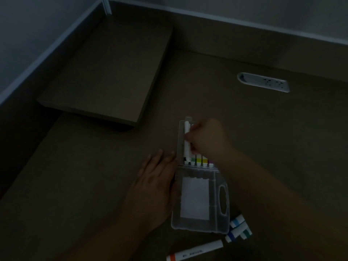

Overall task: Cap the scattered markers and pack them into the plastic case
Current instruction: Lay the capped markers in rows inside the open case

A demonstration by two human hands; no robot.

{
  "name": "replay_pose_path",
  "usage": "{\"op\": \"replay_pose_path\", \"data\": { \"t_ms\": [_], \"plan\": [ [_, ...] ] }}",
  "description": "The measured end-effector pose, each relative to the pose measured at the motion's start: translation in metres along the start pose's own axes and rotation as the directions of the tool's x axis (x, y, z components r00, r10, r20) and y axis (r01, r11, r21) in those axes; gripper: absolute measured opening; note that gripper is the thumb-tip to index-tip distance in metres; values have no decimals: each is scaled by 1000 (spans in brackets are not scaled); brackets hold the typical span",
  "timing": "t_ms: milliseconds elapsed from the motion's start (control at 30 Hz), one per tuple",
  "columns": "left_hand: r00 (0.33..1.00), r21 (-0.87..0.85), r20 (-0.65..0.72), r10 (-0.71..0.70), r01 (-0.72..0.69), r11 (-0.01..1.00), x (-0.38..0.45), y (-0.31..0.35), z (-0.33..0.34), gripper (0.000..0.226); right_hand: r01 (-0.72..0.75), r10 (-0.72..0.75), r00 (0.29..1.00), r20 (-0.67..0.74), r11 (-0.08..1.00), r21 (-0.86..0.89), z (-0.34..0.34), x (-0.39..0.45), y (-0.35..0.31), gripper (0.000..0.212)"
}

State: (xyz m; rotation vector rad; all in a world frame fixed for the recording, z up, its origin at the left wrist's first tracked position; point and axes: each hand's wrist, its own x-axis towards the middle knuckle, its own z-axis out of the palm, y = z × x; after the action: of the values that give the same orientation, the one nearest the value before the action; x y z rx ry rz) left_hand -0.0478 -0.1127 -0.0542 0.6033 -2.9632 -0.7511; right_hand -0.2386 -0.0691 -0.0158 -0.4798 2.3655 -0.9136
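While print on the orange-banded marker (195, 252) is too blurred to read, the clear plastic case (200, 202) lies open on the bench (94, 176), its lid bearing a white label. Right hand (205, 138) pinches a white marker (187, 140) over the tray; left hand (156, 187) rests flat beside the case, fingers straight.
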Motion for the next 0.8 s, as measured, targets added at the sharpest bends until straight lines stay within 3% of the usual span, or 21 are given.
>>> {"op": "replay_pose_path", "data": {
  "t_ms": [100,233,533,700,800],
  "plan": [
    [1000,9,-20,8,-8,1000,0,-1,1,55,92,-124,986,-107,959,-267,11,1,3,17],
    [1000,19,-23,11,-10,1000,0,-3,4,56,104,-181,972,-152,905,-412,18,0,2,25],
    [999,5,-40,2,-2,1000,-1,-2,3,57,136,-182,978,-100,926,-352,24,8,3,8],
    [1000,39,-6,22,-22,999,0,-3,3,57,192,-205,979,12,895,-404,13,4,-2,30],
    [1000,43,14,15,-15,999,1,-2,2,57,229,-242,970,31,856,-464,8,0,-3,32]
  ]
}}
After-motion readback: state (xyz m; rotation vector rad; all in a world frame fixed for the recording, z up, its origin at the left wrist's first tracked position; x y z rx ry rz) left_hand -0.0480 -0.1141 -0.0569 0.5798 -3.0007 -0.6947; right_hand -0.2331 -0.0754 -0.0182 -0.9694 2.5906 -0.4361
